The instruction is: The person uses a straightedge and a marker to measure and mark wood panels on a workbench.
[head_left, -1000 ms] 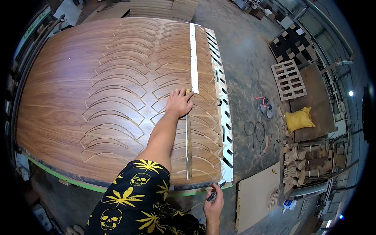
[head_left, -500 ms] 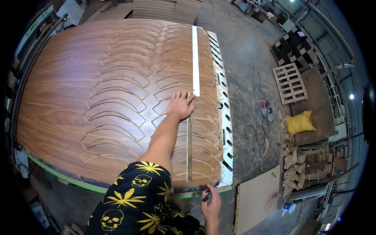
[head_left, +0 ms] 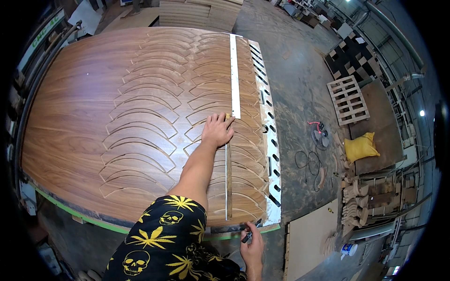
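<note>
My left hand [head_left: 217, 129] lies with its fingers spread on the far end of a narrow straight strip [head_left: 228, 182], pressing it to the wood-grain panel [head_left: 70, 131]. By its fingertips ends a long white straightedge [head_left: 235, 77], which runs on toward the panel's far edge. Curved arch shapes are cut into the panel in two columns. At the near right corner, my right hand [head_left: 253, 246] is closed around a slim black pen-like tool [head_left: 249, 235]; its tip points up toward the panel's edge. Its exact kind is too small to tell.
A white slotted strip [head_left: 271, 154] borders the panel's right side. On the floor to the right are a power tool with a cord [head_left: 319, 135], a wooden pallet [head_left: 348, 99], a yellow sack [head_left: 362, 147], a pale board [head_left: 309, 241] and stacked curved wood pieces [head_left: 355, 206].
The view has shifted slightly, so the panel sits a little lower and farther right. More of the black tool's tip shows above my right hand. My left hand stays on the strip.
</note>
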A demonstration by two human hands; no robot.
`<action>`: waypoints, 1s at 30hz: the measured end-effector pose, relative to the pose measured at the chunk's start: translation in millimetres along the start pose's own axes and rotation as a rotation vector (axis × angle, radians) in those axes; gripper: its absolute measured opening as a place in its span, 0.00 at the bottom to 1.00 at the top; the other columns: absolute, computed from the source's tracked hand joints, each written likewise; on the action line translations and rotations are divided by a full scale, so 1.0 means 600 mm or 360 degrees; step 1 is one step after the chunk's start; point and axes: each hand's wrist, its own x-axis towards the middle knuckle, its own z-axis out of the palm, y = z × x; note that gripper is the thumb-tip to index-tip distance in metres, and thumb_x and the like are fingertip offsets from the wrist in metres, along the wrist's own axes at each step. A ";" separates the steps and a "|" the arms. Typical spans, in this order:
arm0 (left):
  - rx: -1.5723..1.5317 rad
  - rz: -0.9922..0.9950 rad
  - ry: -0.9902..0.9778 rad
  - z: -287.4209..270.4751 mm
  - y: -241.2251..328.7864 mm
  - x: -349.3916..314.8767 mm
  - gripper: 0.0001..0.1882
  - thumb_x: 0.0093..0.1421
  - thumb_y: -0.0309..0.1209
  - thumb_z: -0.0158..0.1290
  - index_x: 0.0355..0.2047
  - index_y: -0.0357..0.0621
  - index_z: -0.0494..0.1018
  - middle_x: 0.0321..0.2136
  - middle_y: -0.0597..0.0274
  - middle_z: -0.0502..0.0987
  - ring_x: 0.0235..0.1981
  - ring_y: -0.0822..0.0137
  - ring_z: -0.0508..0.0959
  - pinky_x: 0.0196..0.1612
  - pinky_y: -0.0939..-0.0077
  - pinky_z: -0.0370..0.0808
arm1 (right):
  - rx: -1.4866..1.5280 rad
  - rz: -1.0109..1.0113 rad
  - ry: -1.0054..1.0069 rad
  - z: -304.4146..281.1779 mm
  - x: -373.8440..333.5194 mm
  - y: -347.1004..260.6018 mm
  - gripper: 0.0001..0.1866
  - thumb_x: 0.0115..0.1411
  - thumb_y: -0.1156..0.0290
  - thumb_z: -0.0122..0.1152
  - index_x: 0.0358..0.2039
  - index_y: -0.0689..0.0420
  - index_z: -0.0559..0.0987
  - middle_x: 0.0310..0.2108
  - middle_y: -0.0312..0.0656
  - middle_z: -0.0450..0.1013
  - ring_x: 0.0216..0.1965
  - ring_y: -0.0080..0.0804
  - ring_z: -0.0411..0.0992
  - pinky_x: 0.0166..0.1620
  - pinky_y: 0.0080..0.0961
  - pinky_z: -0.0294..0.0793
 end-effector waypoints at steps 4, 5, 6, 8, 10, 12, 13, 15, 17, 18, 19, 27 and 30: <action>0.0017 -0.0010 -0.0027 -0.002 -0.001 0.001 0.30 0.67 0.49 0.47 0.70 0.66 0.71 0.60 0.57 0.72 0.59 0.54 0.69 0.63 0.55 0.63 | 0.0014 -0.0001 -0.0012 0.003 -0.003 0.008 0.21 0.68 0.65 0.65 0.58 0.58 0.79 0.44 0.53 0.81 0.46 0.51 0.79 0.52 0.43 0.77; 0.0019 -0.0010 -0.0027 -0.001 -0.001 0.001 0.30 0.67 0.49 0.47 0.70 0.66 0.71 0.60 0.57 0.72 0.59 0.54 0.69 0.63 0.55 0.63 | 0.0010 0.0006 -0.0021 0.004 -0.003 0.009 0.21 0.68 0.65 0.65 0.58 0.58 0.79 0.45 0.53 0.80 0.46 0.51 0.79 0.52 0.43 0.77; 0.0019 -0.0008 -0.0012 0.001 -0.001 0.001 0.30 0.67 0.49 0.47 0.70 0.66 0.71 0.59 0.57 0.72 0.59 0.55 0.69 0.63 0.56 0.63 | 0.0011 0.0007 -0.0021 0.003 -0.003 0.008 0.21 0.68 0.65 0.65 0.58 0.58 0.79 0.45 0.53 0.80 0.46 0.51 0.79 0.52 0.43 0.77; 0.0021 -0.0007 0.0003 0.000 -0.001 0.000 0.30 0.67 0.49 0.47 0.70 0.66 0.71 0.59 0.57 0.72 0.58 0.55 0.69 0.62 0.56 0.63 | 0.0012 0.0015 -0.0036 0.001 -0.003 0.004 0.21 0.68 0.65 0.65 0.58 0.58 0.78 0.45 0.53 0.80 0.47 0.51 0.79 0.53 0.43 0.77; 0.0026 -0.0013 -0.0026 -0.005 0.003 0.000 0.30 0.67 0.49 0.47 0.70 0.67 0.70 0.57 0.57 0.72 0.58 0.55 0.69 0.62 0.56 0.63 | 0.0001 0.0022 -0.0038 0.000 -0.003 0.002 0.21 0.68 0.65 0.65 0.58 0.58 0.78 0.46 0.53 0.80 0.47 0.51 0.79 0.53 0.43 0.77; 0.0034 -0.0003 -0.0030 -0.006 0.003 0.000 0.31 0.67 0.49 0.48 0.71 0.67 0.69 0.58 0.58 0.72 0.58 0.56 0.69 0.61 0.56 0.63 | -0.0011 0.0029 -0.0040 -0.001 -0.003 0.003 0.21 0.68 0.65 0.65 0.58 0.59 0.78 0.46 0.53 0.80 0.47 0.51 0.79 0.53 0.43 0.77; 0.0042 0.0007 -0.0035 -0.006 0.003 0.000 0.32 0.67 0.49 0.48 0.72 0.66 0.67 0.58 0.59 0.72 0.57 0.56 0.69 0.61 0.56 0.63 | 0.0000 0.0025 -0.0038 0.000 -0.004 0.005 0.21 0.68 0.66 0.65 0.58 0.59 0.78 0.46 0.53 0.80 0.47 0.51 0.79 0.53 0.43 0.77; 0.0030 0.0014 -0.0028 -0.007 0.005 -0.001 0.33 0.67 0.49 0.48 0.73 0.67 0.66 0.58 0.59 0.72 0.57 0.56 0.69 0.60 0.56 0.63 | 0.0012 0.0021 -0.0035 0.001 -0.005 0.008 0.21 0.67 0.66 0.65 0.58 0.59 0.78 0.46 0.53 0.80 0.47 0.51 0.79 0.53 0.43 0.77; 0.0019 0.0023 -0.0021 -0.008 0.006 -0.002 0.34 0.67 0.49 0.48 0.74 0.68 0.64 0.58 0.59 0.72 0.57 0.56 0.69 0.60 0.56 0.63 | 0.0020 0.0017 -0.0041 0.002 -0.008 0.011 0.20 0.67 0.67 0.65 0.58 0.59 0.78 0.46 0.53 0.81 0.47 0.51 0.79 0.53 0.43 0.77; 0.0008 0.0026 -0.0010 -0.010 0.003 -0.003 0.34 0.67 0.49 0.48 0.74 0.68 0.64 0.58 0.59 0.72 0.58 0.56 0.69 0.61 0.56 0.63 | 0.0022 0.0012 -0.0044 0.004 -0.008 0.011 0.20 0.67 0.67 0.65 0.58 0.59 0.78 0.46 0.53 0.81 0.47 0.51 0.79 0.53 0.43 0.77; -0.0004 0.0031 -0.0001 -0.012 0.001 -0.005 0.34 0.67 0.49 0.48 0.74 0.68 0.63 0.58 0.59 0.72 0.58 0.56 0.68 0.61 0.56 0.63 | 0.0030 0.0003 -0.0043 0.006 -0.009 0.011 0.20 0.67 0.67 0.65 0.58 0.59 0.78 0.46 0.53 0.80 0.46 0.51 0.79 0.53 0.43 0.77; -0.0026 0.0055 0.0093 -0.002 0.002 -0.006 0.35 0.65 0.47 0.51 0.74 0.70 0.63 0.58 0.56 0.72 0.57 0.53 0.71 0.62 0.56 0.63 | 0.0026 0.0006 -0.0022 -0.003 -0.016 0.006 0.21 0.66 0.69 0.66 0.58 0.59 0.78 0.46 0.54 0.80 0.47 0.53 0.79 0.52 0.43 0.77; -0.0028 0.0045 0.0116 0.002 -0.006 -0.009 0.35 0.65 0.48 0.51 0.74 0.70 0.63 0.58 0.55 0.72 0.57 0.53 0.70 0.62 0.55 0.63 | 0.0042 -0.0002 -0.0018 -0.027 -0.017 0.020 0.21 0.65 0.69 0.67 0.58 0.58 0.78 0.46 0.53 0.80 0.47 0.54 0.78 0.52 0.44 0.77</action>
